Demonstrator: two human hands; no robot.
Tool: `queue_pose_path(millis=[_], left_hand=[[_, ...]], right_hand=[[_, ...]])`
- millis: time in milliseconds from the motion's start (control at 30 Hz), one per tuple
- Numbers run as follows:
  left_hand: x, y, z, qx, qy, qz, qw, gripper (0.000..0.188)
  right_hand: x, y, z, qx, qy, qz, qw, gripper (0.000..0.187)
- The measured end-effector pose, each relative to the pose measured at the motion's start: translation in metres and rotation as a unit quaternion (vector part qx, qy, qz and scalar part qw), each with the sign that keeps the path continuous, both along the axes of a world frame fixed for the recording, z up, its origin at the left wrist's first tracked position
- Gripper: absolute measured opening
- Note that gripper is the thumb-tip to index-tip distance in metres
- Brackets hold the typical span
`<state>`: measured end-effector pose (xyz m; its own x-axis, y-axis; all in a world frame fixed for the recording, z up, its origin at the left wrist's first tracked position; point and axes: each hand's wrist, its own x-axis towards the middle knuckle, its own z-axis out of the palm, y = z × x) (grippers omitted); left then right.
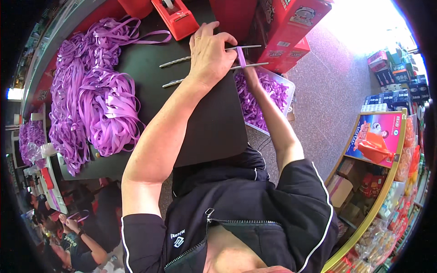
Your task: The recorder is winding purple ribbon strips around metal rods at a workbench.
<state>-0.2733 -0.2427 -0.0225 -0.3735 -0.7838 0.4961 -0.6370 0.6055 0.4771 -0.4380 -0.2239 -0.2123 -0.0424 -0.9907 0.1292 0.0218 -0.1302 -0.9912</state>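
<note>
My left hand is closed over a pair of metal chopsticks, thumb and fingers pinched close to a band of purple ribbon. The chopsticks lie roughly parallel, a gap between them, and the ribbon spans both near their right ends. Just below that band is my right hand, smeared and partly hidden by the lower chopstick, so its fingers cannot be made out. Under it stands a white bin full of short purple ribbon pieces.
A large heap of purple ribbon covers the left of the dark table. A red tape dispenser sits at the far edge, red boxes beyond the right corner. A glass display counter stands right; another person handles ribbon lower left.
</note>
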Motion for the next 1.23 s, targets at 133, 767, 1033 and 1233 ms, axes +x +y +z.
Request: queue_pose_path(millis=[133, 767, 1033, 1233], left_hand=[[-0.001, 0.003, 0.004, 0.001, -0.015, -0.002, 1.0, 0.017], [-0.001, 0.001, 0.002, 0.034, -0.022, -0.011, 0.999, 0.016], [-0.002, 0.002, 0.003, 0.043, -0.019, -0.015, 0.999, 0.017], [-0.001, 0.0, 0.004, 0.048, -0.025, -0.021, 0.998, 0.018]], right_hand=[[0.024, 0.108, 0.004, 0.022, -0.001, -0.066, 0.998, 0.048], [0.035, 0.17, 0.204, -0.304, 0.111, -0.118, 0.939, 0.046], [0.036, 0.183, 0.195, -0.253, 0.177, -0.105, 0.945, 0.044], [0.037, 0.2, 0.178, -0.192, 0.185, -0.126, 0.956, 0.044]])
